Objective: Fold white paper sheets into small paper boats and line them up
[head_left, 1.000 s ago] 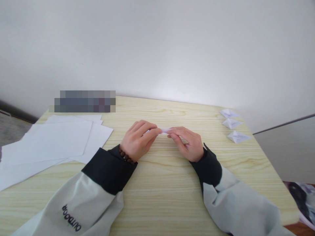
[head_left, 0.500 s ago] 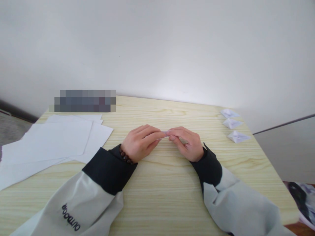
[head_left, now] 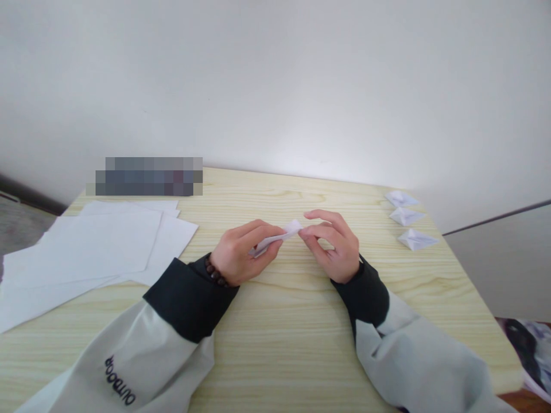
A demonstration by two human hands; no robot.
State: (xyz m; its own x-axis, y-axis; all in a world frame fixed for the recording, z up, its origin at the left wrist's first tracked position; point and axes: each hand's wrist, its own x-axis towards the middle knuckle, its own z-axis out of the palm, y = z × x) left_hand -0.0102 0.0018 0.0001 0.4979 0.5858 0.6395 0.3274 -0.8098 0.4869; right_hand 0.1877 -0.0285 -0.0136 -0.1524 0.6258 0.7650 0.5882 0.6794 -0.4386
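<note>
Folded paper (head_left: 278,237) held between both hands above table (head_left: 275,344), mid-table. Left hand (head_left: 241,252) pinches near end; right hand (head_left: 336,246) pinches far tip. Loose sheets (head_left: 94,246) lie left, three paper boats (head_left: 407,218) right.

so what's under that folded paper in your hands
Only the wooden table shows below the folded paper, which the left hand and right hand pinch at its ends. Their fingers cover the paper's ends and whatever lies directly under them.
</note>
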